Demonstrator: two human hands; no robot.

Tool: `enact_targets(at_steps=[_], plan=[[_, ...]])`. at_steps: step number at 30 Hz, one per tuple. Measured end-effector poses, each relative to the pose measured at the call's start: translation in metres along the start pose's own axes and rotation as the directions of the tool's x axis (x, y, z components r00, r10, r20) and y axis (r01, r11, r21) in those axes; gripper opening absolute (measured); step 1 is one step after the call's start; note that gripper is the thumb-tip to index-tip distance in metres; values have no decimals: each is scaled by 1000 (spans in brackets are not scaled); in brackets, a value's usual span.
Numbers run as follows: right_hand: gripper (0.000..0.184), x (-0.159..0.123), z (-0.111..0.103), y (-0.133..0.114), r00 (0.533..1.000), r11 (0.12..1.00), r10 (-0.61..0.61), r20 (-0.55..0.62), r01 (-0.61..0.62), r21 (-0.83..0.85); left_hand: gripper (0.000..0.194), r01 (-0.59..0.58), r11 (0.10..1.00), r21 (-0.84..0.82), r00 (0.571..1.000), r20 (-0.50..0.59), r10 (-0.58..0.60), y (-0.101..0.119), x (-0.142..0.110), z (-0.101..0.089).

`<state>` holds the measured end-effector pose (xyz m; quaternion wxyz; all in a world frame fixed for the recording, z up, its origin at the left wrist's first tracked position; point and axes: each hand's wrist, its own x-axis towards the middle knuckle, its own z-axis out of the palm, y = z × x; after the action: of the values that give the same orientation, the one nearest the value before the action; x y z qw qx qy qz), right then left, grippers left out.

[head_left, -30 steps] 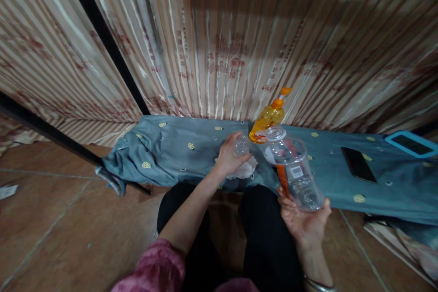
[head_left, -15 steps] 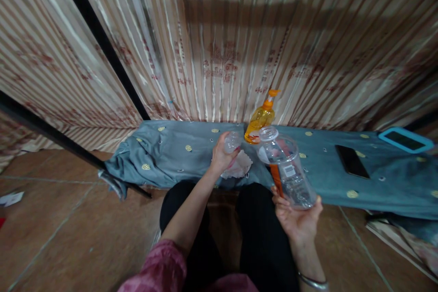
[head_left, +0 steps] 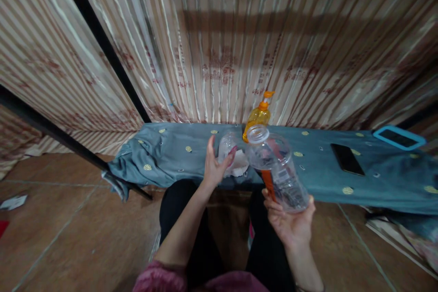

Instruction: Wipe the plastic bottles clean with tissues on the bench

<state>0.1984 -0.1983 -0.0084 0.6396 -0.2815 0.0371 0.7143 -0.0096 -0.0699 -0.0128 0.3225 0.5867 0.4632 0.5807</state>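
My right hand (head_left: 290, 223) grips a big clear plastic bottle (head_left: 282, 169) around its base. The bottle is uncapped and tilted to the left, with an orange strip on its side. Beside a small clear container (head_left: 226, 146), my left hand (head_left: 215, 164) has its thumb and fingers spread. The container rests on the blue-grey patterned cloth (head_left: 188, 164). A whitish crumpled piece (head_left: 240, 164), perhaps tissue, lies just in front of it. Behind the big bottle stands an orange pump bottle (head_left: 257, 118) of yellow liquid, partly hidden.
A black phone (head_left: 347, 159) and a blue-framed device (head_left: 398, 138) lie on the cloth at the right. A striped curtain (head_left: 219, 54) hangs behind. Dark metal bars (head_left: 112, 64) slant across the left side, above the brown tiled floor (head_left: 61, 228).
My left hand has let go of the small clear container, which now sits on the cloth, and its fingers have spread. The big bottle has shifted slightly left in my right hand.
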Motion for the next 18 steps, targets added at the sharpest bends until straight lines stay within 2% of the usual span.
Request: enact_targets(at_steps=[2, 5, 9, 13, 16, 18], plan=[[92, 1, -2, 17, 991, 994, 113, 66, -113, 0, 92, -13, 990, -143, 1000, 17, 15, 12, -26, -6], [78, 5, -5, 47, 937, 951, 301, 177, -309, 17, 99, 13, 962, -274, 998, 67, 6, 25, -70, -10], [57, 8, -11, 82, 866, 879, 452, 212, -474, 60, 85, 230, 942, -245, 969, 142, -200, 28, -109, -15], [49, 9, -13, 98, 819, 839, 516, 249, -542, 45, 71, 326, 923, -206, 943, -1, -333, 30, -115, -20], [53, 12, -17, 104, 794, 835, 545, 271, -545, -80, 66, 348, 910, -226, 926, -65, -371, 37, -110, -25], [60, 14, -21, 107, 797, 837, 547, 256, -512, -192, 65, 350, 909, -228, 921, -95, -378, 41, -106, -30]])
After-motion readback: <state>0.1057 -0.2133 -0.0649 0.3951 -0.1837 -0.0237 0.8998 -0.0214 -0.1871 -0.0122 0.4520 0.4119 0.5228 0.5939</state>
